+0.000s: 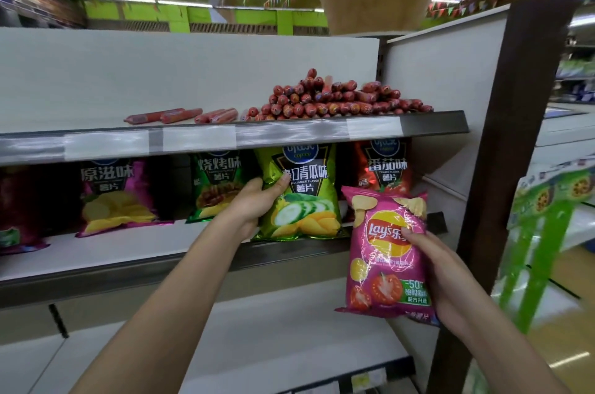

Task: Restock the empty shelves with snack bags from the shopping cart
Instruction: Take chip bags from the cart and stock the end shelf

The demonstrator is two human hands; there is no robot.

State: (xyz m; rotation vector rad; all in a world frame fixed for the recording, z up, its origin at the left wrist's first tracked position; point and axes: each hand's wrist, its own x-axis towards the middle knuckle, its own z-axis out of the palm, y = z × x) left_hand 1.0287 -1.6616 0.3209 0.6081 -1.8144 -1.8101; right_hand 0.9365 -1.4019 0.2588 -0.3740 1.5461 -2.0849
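Note:
My left hand (254, 202) grips the left edge of a yellow-green cucumber chip bag (304, 200), which stands upright at the front of the middle shelf (128, 252). My right hand (434, 268) holds a pink tomato chip bag (384, 252) by its right side, in front of the shelf's right end and lower than the shelf board. On the same shelf stand a pink-purple bag (112, 197), a dark green bag (217, 187) and a red tomato bag (386, 168) behind the pink one. The shopping cart is out of view.
The top shelf (225, 132) carries a pile of red sausages (335, 100) and a few loose ones. A brown upright post (502, 168) bounds the shelves on the right. The lower shelf (257, 345) shows bare white board. A green display stand (547, 216) sits far right.

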